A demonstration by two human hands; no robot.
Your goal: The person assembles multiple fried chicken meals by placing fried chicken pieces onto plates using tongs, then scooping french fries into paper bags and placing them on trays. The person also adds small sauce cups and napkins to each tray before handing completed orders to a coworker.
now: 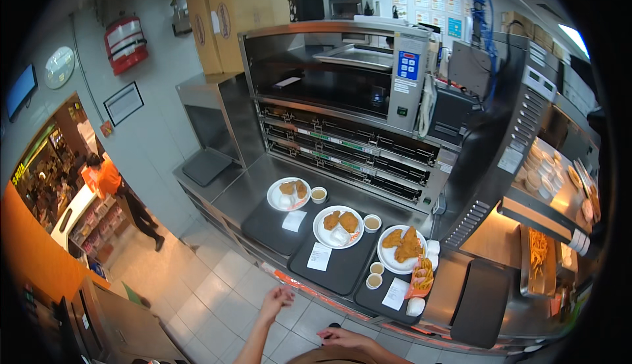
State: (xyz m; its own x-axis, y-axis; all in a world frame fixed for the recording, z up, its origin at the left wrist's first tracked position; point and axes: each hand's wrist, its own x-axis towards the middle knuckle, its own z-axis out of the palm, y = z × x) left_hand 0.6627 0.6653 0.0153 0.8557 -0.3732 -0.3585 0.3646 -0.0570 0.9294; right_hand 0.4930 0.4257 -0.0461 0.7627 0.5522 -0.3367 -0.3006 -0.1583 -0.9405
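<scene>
Nearby, left hand (276, 300) empty, middle tray (342, 263) long axis toward warmer (342, 107)

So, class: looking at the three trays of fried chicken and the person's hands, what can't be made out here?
- Slips on the trays: print too small, head view.
- Small cups: contents unclear, too small.
- Right hand: fingers partly hidden, near the lower edge.
- Left hand: empty, over the floor.

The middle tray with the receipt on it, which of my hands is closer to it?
Left. The left hand is raised just below the middle tray near its front edge; the right hand sits lower, farther back from the counter.
</scene>
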